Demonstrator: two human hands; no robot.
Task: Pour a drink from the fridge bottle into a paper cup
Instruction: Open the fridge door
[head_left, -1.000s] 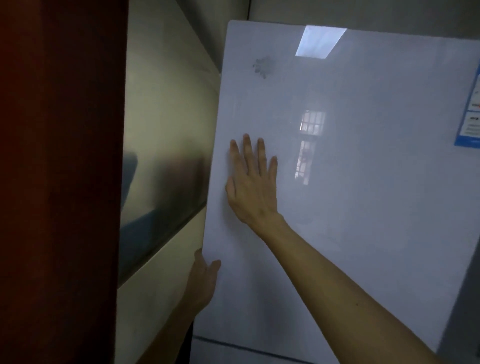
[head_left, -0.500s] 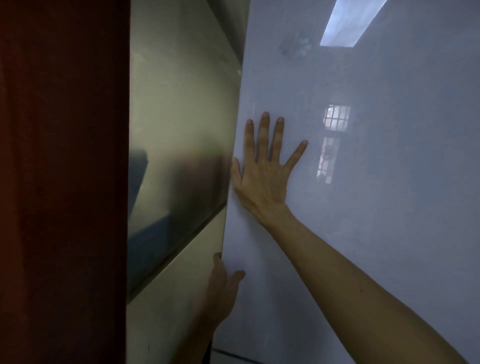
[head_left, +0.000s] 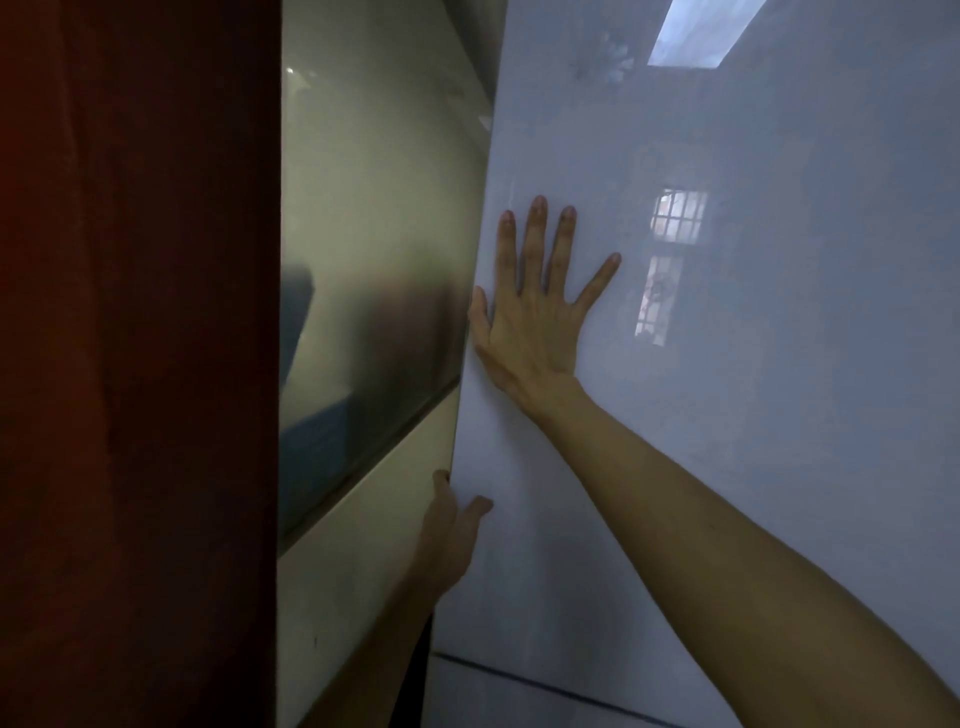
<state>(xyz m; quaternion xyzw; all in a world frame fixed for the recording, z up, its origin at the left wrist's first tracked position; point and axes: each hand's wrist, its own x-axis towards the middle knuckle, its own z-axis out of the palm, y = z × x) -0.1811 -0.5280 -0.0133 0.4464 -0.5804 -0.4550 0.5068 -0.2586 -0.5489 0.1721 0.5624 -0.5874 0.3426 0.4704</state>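
The white glossy fridge door (head_left: 769, 483) fills the right half of the view and reflects a window and a ceiling light. My right hand (head_left: 535, 322) lies flat on the door near its left edge, fingers spread, holding nothing. Lower down, my left hand (head_left: 449, 540) grips the door's left edge, with the thumb on the front face and the fingers behind the edge. No bottle or paper cup is in view.
A dark red-brown panel (head_left: 135, 364) blocks the whole left side close to me. Between it and the fridge stands a shiny pale wall surface (head_left: 374, 234) with a dark band across it. A seam to a lower fridge door (head_left: 545, 683) runs along the bottom.
The door has come much closer and now fills the view; its top edge and right-hand label have dropped out of view. My right hand has spread its fingers nearer the left edge.
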